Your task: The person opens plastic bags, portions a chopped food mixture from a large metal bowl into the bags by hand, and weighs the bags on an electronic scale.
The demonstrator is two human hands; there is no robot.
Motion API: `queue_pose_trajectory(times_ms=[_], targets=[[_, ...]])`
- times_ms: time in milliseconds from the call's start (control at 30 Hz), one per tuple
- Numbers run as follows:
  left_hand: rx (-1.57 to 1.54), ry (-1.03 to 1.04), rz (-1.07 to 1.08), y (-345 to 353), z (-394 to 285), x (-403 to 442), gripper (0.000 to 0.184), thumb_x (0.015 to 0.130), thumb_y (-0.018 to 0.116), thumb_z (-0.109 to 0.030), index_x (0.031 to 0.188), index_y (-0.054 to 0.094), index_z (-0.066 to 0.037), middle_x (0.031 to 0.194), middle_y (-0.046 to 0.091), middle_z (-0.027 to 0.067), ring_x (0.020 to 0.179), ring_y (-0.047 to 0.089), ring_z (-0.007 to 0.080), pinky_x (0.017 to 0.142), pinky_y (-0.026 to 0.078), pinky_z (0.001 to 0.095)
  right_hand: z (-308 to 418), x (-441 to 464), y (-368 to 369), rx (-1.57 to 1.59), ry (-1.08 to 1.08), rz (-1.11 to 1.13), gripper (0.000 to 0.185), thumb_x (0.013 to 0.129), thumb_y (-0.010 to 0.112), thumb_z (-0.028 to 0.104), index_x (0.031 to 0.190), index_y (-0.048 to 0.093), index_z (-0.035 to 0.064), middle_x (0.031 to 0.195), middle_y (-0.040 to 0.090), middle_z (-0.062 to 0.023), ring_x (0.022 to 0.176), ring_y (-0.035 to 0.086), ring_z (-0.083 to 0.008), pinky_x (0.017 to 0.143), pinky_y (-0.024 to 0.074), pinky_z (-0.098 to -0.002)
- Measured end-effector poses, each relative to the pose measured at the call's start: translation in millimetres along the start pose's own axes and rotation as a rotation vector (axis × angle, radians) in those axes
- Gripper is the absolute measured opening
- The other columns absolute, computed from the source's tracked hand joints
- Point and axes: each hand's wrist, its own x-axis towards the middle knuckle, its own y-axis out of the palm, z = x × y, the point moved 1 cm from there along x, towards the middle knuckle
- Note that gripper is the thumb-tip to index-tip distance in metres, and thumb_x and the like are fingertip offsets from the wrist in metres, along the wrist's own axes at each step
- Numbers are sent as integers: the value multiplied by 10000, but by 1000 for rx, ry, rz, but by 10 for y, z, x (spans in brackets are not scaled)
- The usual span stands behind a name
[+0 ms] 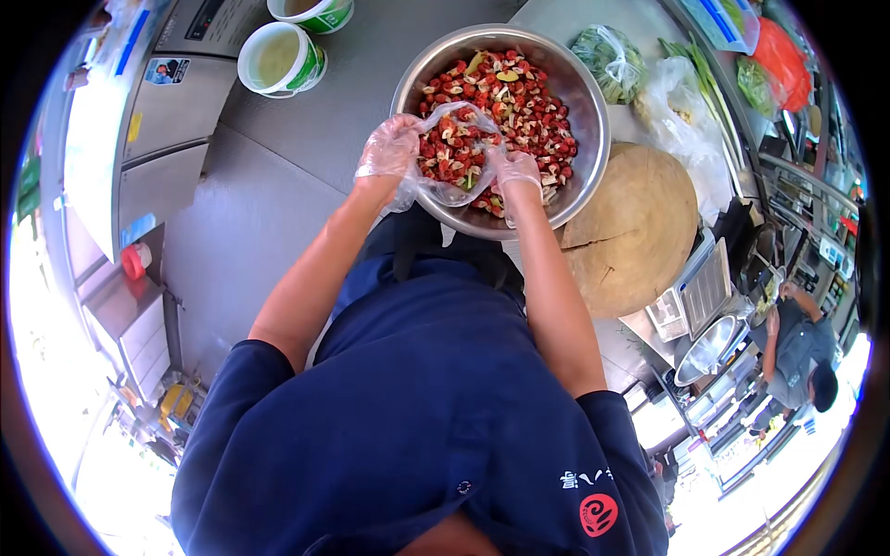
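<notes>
Head view: hands (387, 148) pinch open a clear bag (456, 191) over a metal bowl (591, 120) of chopped red peppers (533, 120).

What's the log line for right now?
Left hand: holds clear bag | right hand: holds bag's edge | bag: open, red pieces inside | steel bowl: under bag, more red pieces

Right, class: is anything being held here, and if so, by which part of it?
Yes, a clear plastic bag, held by its open rim: the left hand grips one side, the right hand the other.
</notes>
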Motion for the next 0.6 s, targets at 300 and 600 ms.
queue_pose_trajectory(times_ms=[300, 600], targets=[[-89, 57, 88, 36, -411, -236, 141, 944, 540, 8, 1035, 640, -33, 887, 585, -3, 778, 523, 82, 699, 446, 216, -213, -513, -211, 185, -563, -72, 82, 926, 627, 48, 977, 659, -7, 727, 594, 1, 644, 474, -77, 594, 421, -276], [-31, 84, 413, 1417, -1051, -910, 112, 985, 526, -9, 1073, 596, -20, 895, 554, 4, 764, 496, 77, 703, 424, 193, -551, -1194, -1466, 459, -662, -274, 65, 932, 654, 37, 983, 637, 1, 794, 584, 29, 718, 508, -50, 638, 442, -240]])
